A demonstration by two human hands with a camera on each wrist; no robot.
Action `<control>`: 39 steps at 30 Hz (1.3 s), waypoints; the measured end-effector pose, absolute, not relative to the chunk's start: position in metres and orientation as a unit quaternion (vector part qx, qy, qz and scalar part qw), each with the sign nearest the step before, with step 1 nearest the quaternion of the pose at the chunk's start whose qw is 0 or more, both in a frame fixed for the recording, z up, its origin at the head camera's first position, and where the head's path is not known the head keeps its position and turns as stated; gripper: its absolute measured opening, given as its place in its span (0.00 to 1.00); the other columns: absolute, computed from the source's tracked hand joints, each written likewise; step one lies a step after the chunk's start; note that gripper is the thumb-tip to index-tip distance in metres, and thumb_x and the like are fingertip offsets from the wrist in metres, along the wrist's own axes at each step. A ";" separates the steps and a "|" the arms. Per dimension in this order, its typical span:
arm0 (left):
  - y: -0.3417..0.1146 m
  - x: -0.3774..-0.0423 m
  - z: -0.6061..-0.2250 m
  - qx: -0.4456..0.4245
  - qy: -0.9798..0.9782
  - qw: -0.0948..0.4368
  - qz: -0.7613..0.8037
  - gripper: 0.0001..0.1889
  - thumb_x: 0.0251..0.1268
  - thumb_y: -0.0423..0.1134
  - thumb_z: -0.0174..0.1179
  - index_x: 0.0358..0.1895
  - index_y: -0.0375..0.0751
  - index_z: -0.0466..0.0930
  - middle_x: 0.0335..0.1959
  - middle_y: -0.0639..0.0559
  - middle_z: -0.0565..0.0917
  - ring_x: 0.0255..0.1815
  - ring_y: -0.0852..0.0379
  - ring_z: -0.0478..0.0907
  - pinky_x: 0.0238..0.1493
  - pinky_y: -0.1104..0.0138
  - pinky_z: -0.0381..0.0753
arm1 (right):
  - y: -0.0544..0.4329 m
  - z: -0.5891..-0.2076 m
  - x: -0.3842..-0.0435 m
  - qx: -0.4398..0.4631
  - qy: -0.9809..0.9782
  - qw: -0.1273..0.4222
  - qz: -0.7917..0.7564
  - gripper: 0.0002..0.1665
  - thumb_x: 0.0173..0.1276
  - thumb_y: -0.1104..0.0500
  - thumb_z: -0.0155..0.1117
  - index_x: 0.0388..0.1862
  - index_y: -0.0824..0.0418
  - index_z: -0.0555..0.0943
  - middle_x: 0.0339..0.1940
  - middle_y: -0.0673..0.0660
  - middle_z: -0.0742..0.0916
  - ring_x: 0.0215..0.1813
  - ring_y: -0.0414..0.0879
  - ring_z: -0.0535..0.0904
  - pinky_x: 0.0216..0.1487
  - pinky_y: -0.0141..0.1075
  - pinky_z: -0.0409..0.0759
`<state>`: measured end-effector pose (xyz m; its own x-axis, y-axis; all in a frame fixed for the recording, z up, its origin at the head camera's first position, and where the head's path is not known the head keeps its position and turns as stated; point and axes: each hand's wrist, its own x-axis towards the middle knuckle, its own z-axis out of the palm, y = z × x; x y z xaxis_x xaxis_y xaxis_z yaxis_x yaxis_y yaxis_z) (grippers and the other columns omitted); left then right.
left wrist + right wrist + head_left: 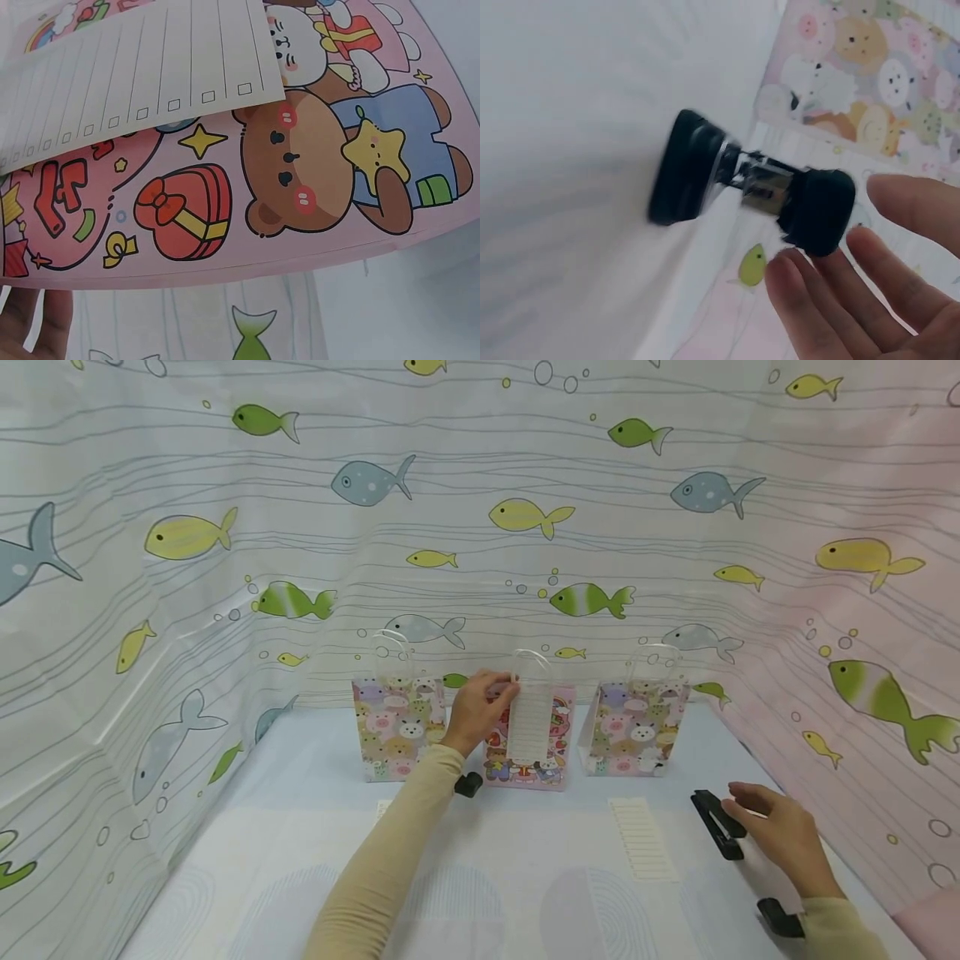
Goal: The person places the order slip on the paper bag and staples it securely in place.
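Observation:
My left hand point(480, 708) pinches a lined paper strip point(529, 727) at the top edge of the pink cartoon gift bag point(525, 779). The strip hangs down the bag's front, below the clear handle. Printed lines and small checkboxes show on the paper point(142, 82) in the left wrist view, with a bear on the bag point(300, 165) beside it. A black stapler point(718, 824) stands on the table at the right. My right hand point(783, 839) is beside it with fingers spread. In the right wrist view, its fingertips point(784, 277) are close about the stapler's upper arm point(821, 214).
Two animal-print gift bags stand at the back, one left point(401, 727) and one right point(637, 731) of the pink bag. Another lined strip point(641, 839) lies on the table front right. A patterned fish curtain point(480, 468) encloses the table point(525, 860).

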<state>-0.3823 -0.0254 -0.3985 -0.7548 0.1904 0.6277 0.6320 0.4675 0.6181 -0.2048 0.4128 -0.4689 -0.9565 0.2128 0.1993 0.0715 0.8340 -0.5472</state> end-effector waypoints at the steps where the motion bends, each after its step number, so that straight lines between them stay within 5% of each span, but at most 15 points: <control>1: -0.026 -0.382 -0.398 -0.250 -0.821 0.247 -0.451 0.16 0.72 0.49 0.64 0.55 0.44 0.85 0.49 0.51 0.83 0.51 0.54 0.82 0.51 0.61 0.83 | 0.411 -0.468 -0.205 -0.072 -0.947 0.138 0.280 0.36 0.72 0.40 0.65 0.64 0.68 0.77 0.57 0.72 0.83 0.58 0.72 0.78 0.49 0.64 0.77; 9: -0.029 -0.380 -0.397 -0.253 -0.819 0.259 -0.445 0.23 0.71 0.50 0.65 0.65 0.46 0.79 0.60 0.51 0.79 0.59 0.53 0.78 0.58 0.58 0.79 | 0.390 -0.457 -0.208 -0.063 -0.928 0.198 0.309 0.34 0.72 0.44 0.67 0.66 0.67 0.76 0.60 0.70 0.83 0.60 0.67 0.80 0.52 0.51 0.80; 13: -0.035 -0.372 -0.391 -0.262 -0.814 0.294 -0.428 0.25 0.70 0.48 0.66 0.66 0.46 0.78 0.63 0.51 0.77 0.64 0.53 0.75 0.62 0.56 0.76 | 0.381 -0.454 -0.209 -0.054 -0.924 0.210 0.316 0.34 0.72 0.43 0.67 0.66 0.65 0.77 0.61 0.67 0.83 0.60 0.65 0.80 0.50 0.36 0.83; 16: -0.042 -0.364 -0.386 -0.280 -0.803 0.331 -0.409 0.25 0.68 0.47 0.68 0.66 0.45 0.78 0.63 0.50 0.77 0.66 0.52 0.74 0.63 0.56 0.75 | 0.375 -0.448 -0.208 -0.044 -0.924 0.217 0.312 0.34 0.72 0.41 0.66 0.67 0.63 0.77 0.62 0.65 0.83 0.61 0.63 0.80 0.45 0.20 0.78; 20: -0.057 -0.353 -0.379 -0.308 -0.785 0.368 -0.391 0.24 0.68 0.45 0.69 0.64 0.43 0.79 0.62 0.50 0.78 0.65 0.52 0.74 0.63 0.57 0.75 | 0.365 -0.437 -0.208 -0.022 -0.917 0.230 0.326 0.33 0.72 0.42 0.66 0.67 0.62 0.77 0.62 0.64 0.83 0.60 0.63 0.80 0.43 0.12 0.71; 24: -0.078 -0.344 -0.375 -0.326 -0.771 0.390 -0.383 0.23 0.69 0.44 0.68 0.63 0.42 0.79 0.61 0.50 0.80 0.64 0.53 0.75 0.64 0.58 0.74 | 0.353 -0.430 -0.208 0.003 -0.908 0.250 0.336 0.30 0.72 0.45 0.68 0.66 0.61 0.79 0.61 0.61 0.84 0.59 0.55 0.82 0.46 0.12 0.70; 31: -0.130 -0.338 -0.370 -0.327 -0.757 0.429 -0.368 0.19 0.65 0.36 0.70 0.58 0.39 0.82 0.54 0.49 0.85 0.54 0.51 0.80 0.53 0.55 0.79 | 0.331 -0.426 -0.210 0.048 -0.895 0.265 0.355 0.26 0.72 0.49 0.69 0.64 0.59 0.80 0.60 0.59 0.85 0.51 0.17 0.72 0.48 0.15 0.73; 39: -0.187 -0.339 -0.372 -0.244 -0.749 0.489 -0.376 0.15 0.64 0.31 0.70 0.54 0.40 0.84 0.47 0.46 0.84 0.42 0.48 0.78 0.40 0.56 0.73 | 0.310 -0.426 -0.222 0.110 -0.892 0.246 0.362 0.25 0.72 0.53 0.69 0.66 0.55 0.79 0.61 0.54 0.85 0.53 0.31 0.81 0.50 0.25 0.80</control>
